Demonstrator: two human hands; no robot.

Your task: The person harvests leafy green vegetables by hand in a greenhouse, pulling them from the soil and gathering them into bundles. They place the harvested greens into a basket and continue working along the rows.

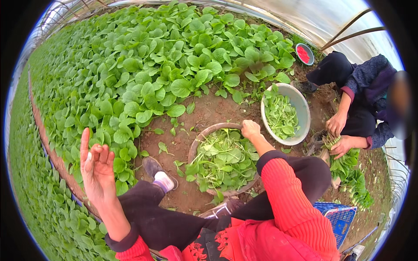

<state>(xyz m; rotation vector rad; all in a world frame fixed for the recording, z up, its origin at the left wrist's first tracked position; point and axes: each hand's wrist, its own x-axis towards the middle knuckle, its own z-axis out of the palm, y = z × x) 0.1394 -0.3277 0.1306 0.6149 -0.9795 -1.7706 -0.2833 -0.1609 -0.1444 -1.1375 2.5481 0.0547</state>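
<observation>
My left hand [98,176] is raised at the left with its index finger pointing up and the other fingers partly curled; it holds nothing. My right hand [250,130] grips the far rim of a round brown basin [204,132] on the soil in front of me. Loose picked leafy greens [225,156] fill that basin, and some leaves hang over its edge. Just beyond my right hand, a grey-white basin [302,109] stands tilted with fewer greens [281,114] inside.
A dense bed of leafy greens [156,62] spreads ahead and left. At right, another person's hands [339,137] hold a bunch of greens [346,160]. A small bowl [313,53] with red pieces stands at the far right; a blue plastic crate [341,222] is beside my right hip.
</observation>
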